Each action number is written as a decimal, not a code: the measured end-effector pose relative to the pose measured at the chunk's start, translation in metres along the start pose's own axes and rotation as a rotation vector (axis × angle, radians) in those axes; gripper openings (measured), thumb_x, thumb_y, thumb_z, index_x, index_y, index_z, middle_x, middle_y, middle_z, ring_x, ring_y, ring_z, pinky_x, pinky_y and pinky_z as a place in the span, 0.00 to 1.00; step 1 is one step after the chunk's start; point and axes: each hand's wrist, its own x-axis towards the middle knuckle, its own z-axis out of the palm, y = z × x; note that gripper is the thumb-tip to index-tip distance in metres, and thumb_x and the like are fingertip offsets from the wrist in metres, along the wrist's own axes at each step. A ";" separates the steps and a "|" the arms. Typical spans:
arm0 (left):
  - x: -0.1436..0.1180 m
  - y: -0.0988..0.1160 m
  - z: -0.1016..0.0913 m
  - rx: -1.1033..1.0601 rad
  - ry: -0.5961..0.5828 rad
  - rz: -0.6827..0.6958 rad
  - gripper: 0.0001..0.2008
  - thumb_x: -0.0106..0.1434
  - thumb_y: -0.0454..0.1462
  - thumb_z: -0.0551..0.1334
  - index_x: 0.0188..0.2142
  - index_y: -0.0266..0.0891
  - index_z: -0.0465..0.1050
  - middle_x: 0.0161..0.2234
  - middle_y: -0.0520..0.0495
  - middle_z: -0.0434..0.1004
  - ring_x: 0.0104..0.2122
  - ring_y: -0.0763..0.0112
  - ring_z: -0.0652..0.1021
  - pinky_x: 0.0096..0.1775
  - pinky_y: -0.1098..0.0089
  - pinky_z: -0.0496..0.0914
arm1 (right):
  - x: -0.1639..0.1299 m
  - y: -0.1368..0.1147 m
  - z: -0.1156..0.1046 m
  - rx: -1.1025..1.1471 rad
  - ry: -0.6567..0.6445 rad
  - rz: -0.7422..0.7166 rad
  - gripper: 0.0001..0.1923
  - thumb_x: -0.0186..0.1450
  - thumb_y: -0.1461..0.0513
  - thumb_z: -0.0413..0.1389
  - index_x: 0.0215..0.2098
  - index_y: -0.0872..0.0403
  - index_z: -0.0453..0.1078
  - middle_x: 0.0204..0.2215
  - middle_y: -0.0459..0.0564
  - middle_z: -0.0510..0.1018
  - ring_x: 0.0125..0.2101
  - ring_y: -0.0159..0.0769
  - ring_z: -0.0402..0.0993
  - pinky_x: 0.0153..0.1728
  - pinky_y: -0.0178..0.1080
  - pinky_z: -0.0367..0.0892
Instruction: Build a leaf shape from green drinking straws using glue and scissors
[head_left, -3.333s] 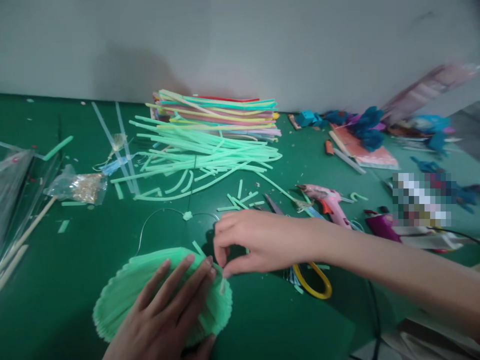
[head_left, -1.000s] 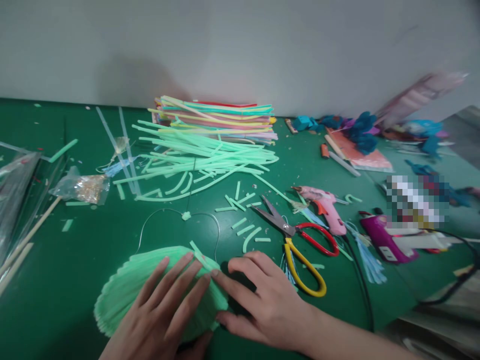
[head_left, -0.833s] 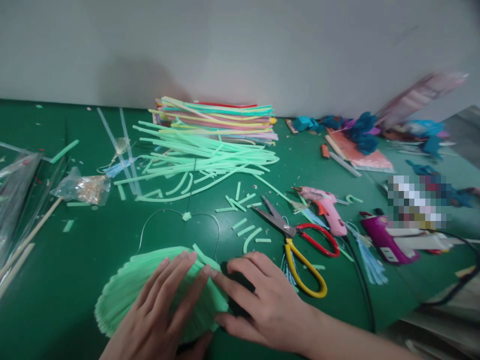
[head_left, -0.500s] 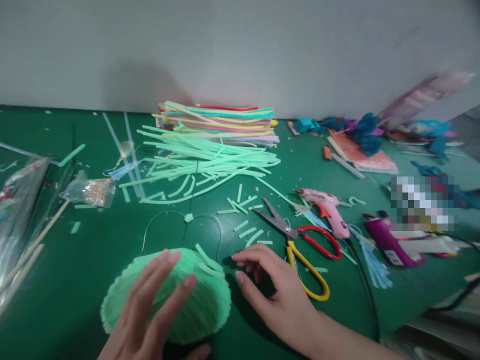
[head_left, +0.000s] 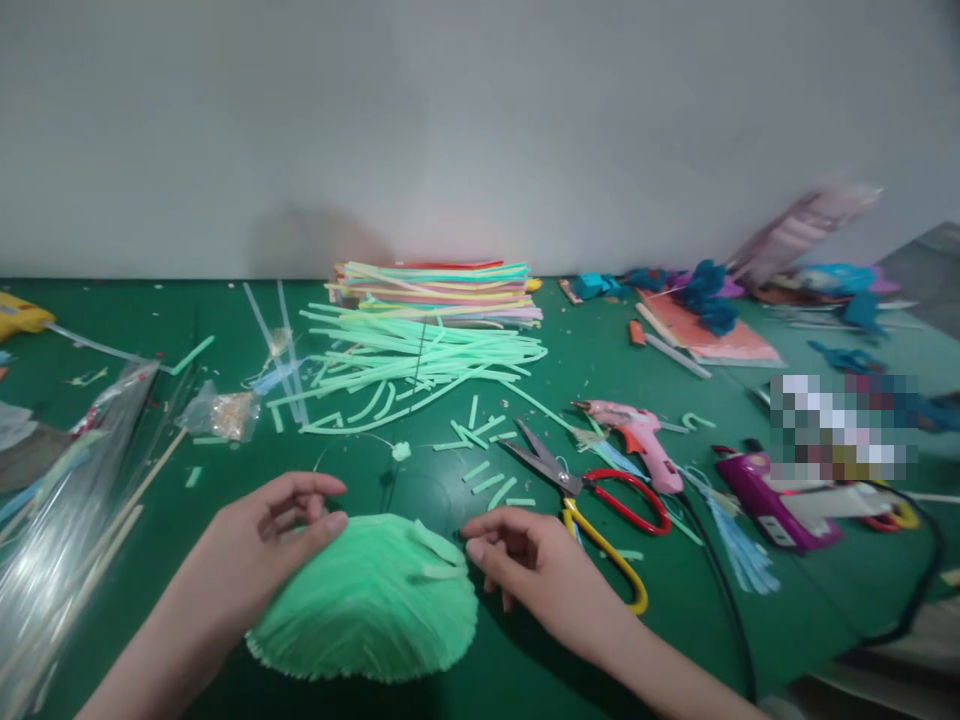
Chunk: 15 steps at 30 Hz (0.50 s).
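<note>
I see a dark green bench [head_left: 112, 330] running back to a plain pale wall [head_left: 450, 120], and its far edge meets that wall in a straight line. Nearly all of it is littered. I take the green fan-shaped piece [head_left: 367, 600] as my landmark; it lies flat on the bench close to the near edge. My left hand [head_left: 255, 540] sits at its left rim, fingers curled and thumb tip touching the top edge, though I cannot tell if it grips. My right hand [head_left: 525, 560] rests just right of the piece, fingers half curled and loose, holding nothing, its fingertips just beside the rim.

Behind the piece lie short green offcuts [head_left: 487, 480] and, farther back, a loose heap of green strips [head_left: 420, 360] in front of a stack of coloured sheets [head_left: 442, 290] near the wall. To the right of the piece, beyond my right hand, are scissors [head_left: 592, 490] with red and yellow handles, then a pink glue gun [head_left: 637, 440], a purple tool [head_left: 757, 490] and a black cable [head_left: 720, 610] running toward the near edge. To the left are clear plastic sleeves [head_left: 67, 510], thin wooden sticks [head_left: 142, 490] and a small bag of gold bits [head_left: 221, 412].

The barest stretch of bench lies just right of the piece and near, between my right forearm and the cable; another lies left of the piece, toward the sticks.
</note>
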 end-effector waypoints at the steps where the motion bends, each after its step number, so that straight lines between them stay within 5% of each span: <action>1: -0.003 0.002 -0.002 -0.054 -0.007 -0.018 0.22 0.49 0.51 0.69 0.39 0.41 0.73 0.27 0.51 0.72 0.31 0.66 0.75 0.33 0.70 0.69 | 0.000 -0.002 -0.001 0.024 0.001 -0.022 0.16 0.61 0.53 0.60 0.39 0.57 0.74 0.22 0.43 0.72 0.21 0.27 0.67 0.22 0.29 0.66; 9: -0.009 0.002 -0.003 -0.347 0.153 -0.040 0.21 0.44 0.45 0.75 0.35 0.41 0.73 0.27 0.54 0.73 0.30 0.73 0.72 0.30 0.80 0.67 | 0.002 -0.002 0.005 0.233 0.023 -0.106 0.18 0.51 0.54 0.69 0.36 0.55 0.75 0.26 0.42 0.74 0.27 0.26 0.67 0.29 0.27 0.64; 12: -0.009 0.006 0.001 -0.410 0.224 -0.014 0.23 0.42 0.47 0.75 0.35 0.40 0.73 0.26 0.53 0.73 0.30 0.73 0.73 0.28 0.81 0.68 | 0.003 -0.001 0.008 0.206 -0.030 -0.125 0.15 0.56 0.53 0.66 0.35 0.55 0.76 0.25 0.43 0.73 0.24 0.26 0.66 0.26 0.28 0.65; 15: -0.008 0.013 0.007 -0.418 0.314 0.118 0.30 0.44 0.47 0.74 0.46 0.45 0.71 0.38 0.51 0.75 0.39 0.68 0.77 0.37 0.76 0.72 | 0.004 -0.009 0.007 0.108 0.029 -0.209 0.15 0.63 0.52 0.59 0.31 0.56 0.76 0.22 0.44 0.74 0.21 0.28 0.68 0.23 0.30 0.67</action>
